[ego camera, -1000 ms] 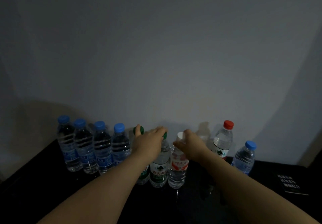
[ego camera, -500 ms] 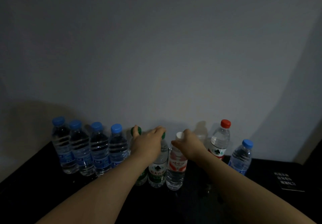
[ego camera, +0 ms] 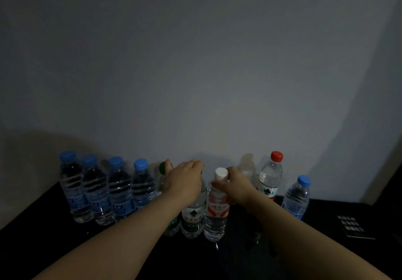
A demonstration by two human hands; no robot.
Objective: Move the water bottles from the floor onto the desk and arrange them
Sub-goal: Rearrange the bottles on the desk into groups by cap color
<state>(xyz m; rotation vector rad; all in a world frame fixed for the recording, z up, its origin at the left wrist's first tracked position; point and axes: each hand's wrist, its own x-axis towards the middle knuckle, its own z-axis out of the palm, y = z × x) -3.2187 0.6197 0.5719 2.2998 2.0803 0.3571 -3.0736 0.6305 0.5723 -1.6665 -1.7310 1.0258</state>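
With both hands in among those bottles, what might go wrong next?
Likely risks:
1. The left hand reaches over two green-capped bottles packed tight beside the white-capped bottle; a nudge could topple neighbours like dominoes.
2. The right hand grips the white-capped bottle near its neck; lifting or tilting it may bump the red-capped bottle behind.
3. The desk is dark and dimly lit, so gaps are hard to judge.
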